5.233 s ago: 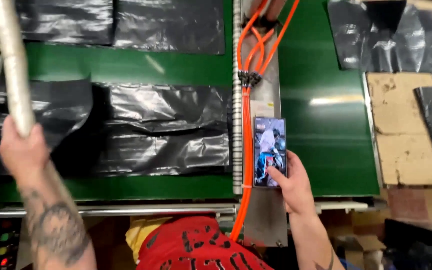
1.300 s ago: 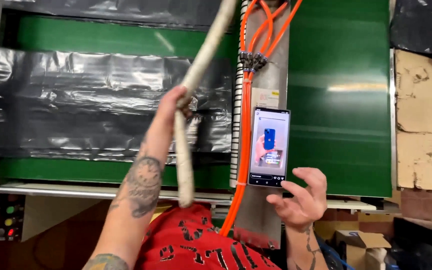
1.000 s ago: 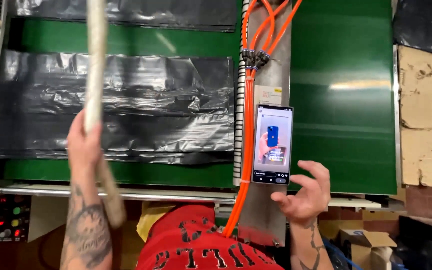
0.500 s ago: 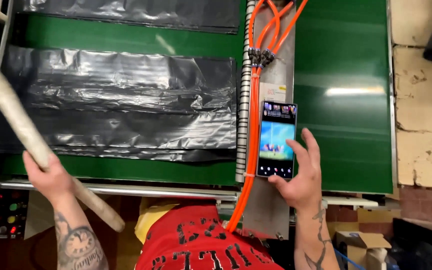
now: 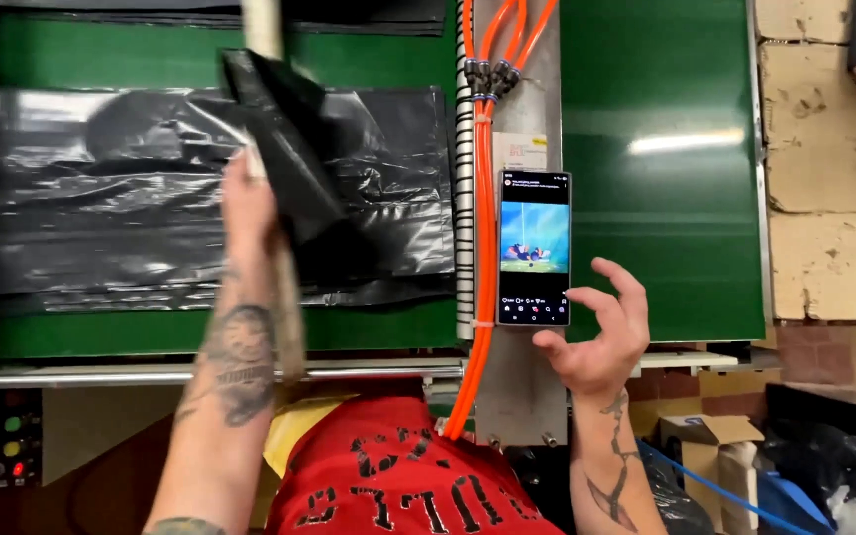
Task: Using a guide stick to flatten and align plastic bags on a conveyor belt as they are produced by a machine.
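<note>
left hand [image 5: 250,213] fist closed round pale stick [image 5: 267,40], limp slippery black bag [image 5: 289,149] draped above fingers | right hand [image 5: 596,342] fingers loosely curled, thumb at rigid smartphone [image 5: 534,248], gripping nothing | stick likely stiff, light; hold mid-shaft

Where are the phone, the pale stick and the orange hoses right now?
phone [image 5: 534,248], head view, middle of its lit screen.
pale stick [image 5: 263,25], head view, upper end above the black plastic.
orange hoses [image 5: 487,198], head view, straight run beside the phone.
</note>
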